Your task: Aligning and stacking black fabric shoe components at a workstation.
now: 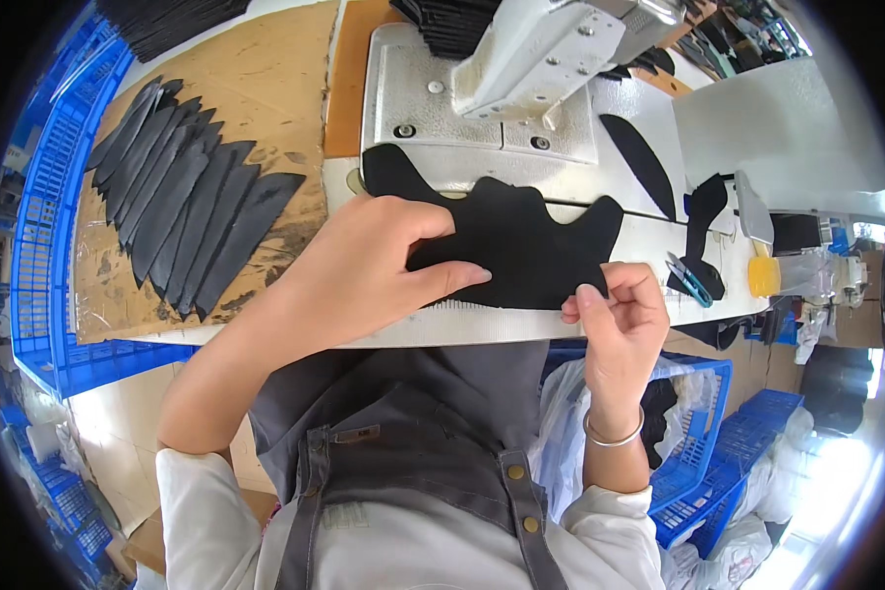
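Note:
A black, wavy-edged flat piece [521,236], perhaps fabric or leather, spans both hands at the front edge of the white sewing machine bed. My left hand [388,246] grips its left part, thumb lying on top and the other fingertips hidden. At the lower right corner, my right hand [619,315] pinches the piece between thumb and fingers. Behind it stands the white machine arm [531,69] over a metal plate [413,88]. A leaf-shaped black piece [641,162] lies to the right on the bed.
Overlapping dark leaf-shaped pieces [182,187] cover part of the brown board [256,59] at left. Small thread snips [690,283] rest by another black piece [706,221] on the right. Blue plastic crates [54,226] flank the table, and a lined blue basket [703,423] sits below right.

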Demonstrator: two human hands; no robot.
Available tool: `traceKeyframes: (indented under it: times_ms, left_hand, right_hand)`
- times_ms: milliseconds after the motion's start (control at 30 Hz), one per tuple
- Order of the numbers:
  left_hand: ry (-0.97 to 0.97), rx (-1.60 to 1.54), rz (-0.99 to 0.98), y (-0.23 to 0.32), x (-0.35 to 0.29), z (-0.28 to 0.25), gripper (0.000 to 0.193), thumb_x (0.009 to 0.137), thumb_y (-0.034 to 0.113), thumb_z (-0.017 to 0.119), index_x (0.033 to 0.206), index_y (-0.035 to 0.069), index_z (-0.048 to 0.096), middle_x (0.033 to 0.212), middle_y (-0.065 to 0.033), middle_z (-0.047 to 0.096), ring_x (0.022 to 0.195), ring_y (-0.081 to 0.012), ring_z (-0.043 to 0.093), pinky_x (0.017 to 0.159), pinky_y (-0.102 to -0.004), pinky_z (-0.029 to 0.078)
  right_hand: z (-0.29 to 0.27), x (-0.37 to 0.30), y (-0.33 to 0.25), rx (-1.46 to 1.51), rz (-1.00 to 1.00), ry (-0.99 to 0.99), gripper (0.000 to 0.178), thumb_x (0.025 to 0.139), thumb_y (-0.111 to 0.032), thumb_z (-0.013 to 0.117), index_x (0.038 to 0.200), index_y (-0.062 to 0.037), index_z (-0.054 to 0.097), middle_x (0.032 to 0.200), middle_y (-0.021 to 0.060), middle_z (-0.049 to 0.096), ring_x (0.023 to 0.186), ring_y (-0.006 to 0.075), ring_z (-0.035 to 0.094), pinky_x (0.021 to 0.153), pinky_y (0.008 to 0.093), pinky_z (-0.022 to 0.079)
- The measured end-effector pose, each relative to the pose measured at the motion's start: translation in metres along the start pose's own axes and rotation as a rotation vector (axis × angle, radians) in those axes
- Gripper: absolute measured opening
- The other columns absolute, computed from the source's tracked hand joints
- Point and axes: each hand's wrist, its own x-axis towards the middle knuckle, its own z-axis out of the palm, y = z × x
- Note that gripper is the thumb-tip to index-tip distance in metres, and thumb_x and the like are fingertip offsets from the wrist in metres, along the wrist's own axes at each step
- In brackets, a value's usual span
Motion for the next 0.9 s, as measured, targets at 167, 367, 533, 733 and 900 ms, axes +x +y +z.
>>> traceKeyframes:
  times_ms: [167,367,533,733,900]
  left_hand:
    - [-0.029,0.196,0.080,0.000,0.015,0.010,0.054,0.078,0.031,0.076,0.064,-0.002,0.035,0.056,-0.0107,0.026,0.053,-0.0180,0.022,0.046,-0.0346,0.025]
    - [-0.017,0.220,0.055,-0.007,0.019,0.016,0.053,0.077,0.032,0.076,0.063,-0.002,0.039,0.052,-0.0121,0.031,0.048,-0.0199,0.026,0.045,-0.0353,0.026]
    - [0.002,0.263,0.104,-0.010,0.018,0.016,0.051,0.074,0.032,0.078,0.062,-0.001,0.041,0.051,-0.0131,0.035,0.048,-0.0259,0.030,0.046,-0.0361,0.028]
    - [-0.007,0.272,0.106,-0.012,0.018,0.015,0.049,0.071,0.030,0.079,0.063,-0.001,0.042,0.053,-0.0137,0.037,0.050,-0.0305,0.033,0.048,-0.0368,0.030]
    - [0.027,0.272,0.147,-0.017,0.018,0.019,0.048,0.070,0.030,0.079,0.063,0.000,0.043,0.053,-0.0138,0.040,0.051,-0.0321,0.037,0.048,-0.0374,0.031]
  right_hand:
    - [-0.010,0.004,-0.004,-0.198,0.034,0.054,0.036,0.075,0.010,0.066,0.107,-0.0022,0.054,0.078,-0.0023,0.051,0.071,0.0024,0.048,0.063,0.0156,0.041]
    - [-0.019,0.009,0.003,-0.347,0.185,-0.114,0.045,0.072,0.006,0.074,0.114,-0.0004,0.060,0.074,-0.0041,0.045,0.065,0.0024,0.039,0.056,0.0156,0.036]
    - [-0.013,0.008,0.001,-0.600,0.002,-0.068,0.022,0.071,0.002,0.077,0.086,0.0007,0.062,0.070,-0.0024,0.047,0.058,0.0026,0.037,0.049,0.0173,0.030]
    - [-0.011,0.006,0.008,-0.578,0.002,-0.037,0.023,0.069,0.000,0.080,0.080,-0.0008,0.059,0.067,-0.0028,0.047,0.055,0.0028,0.035,0.048,0.0180,0.028]
    - [-0.014,0.005,0.014,-0.562,0.008,-0.007,0.024,0.069,-0.001,0.080,0.079,-0.0017,0.059,0.065,-0.0042,0.045,0.055,0.0023,0.034,0.047,0.0180,0.027]
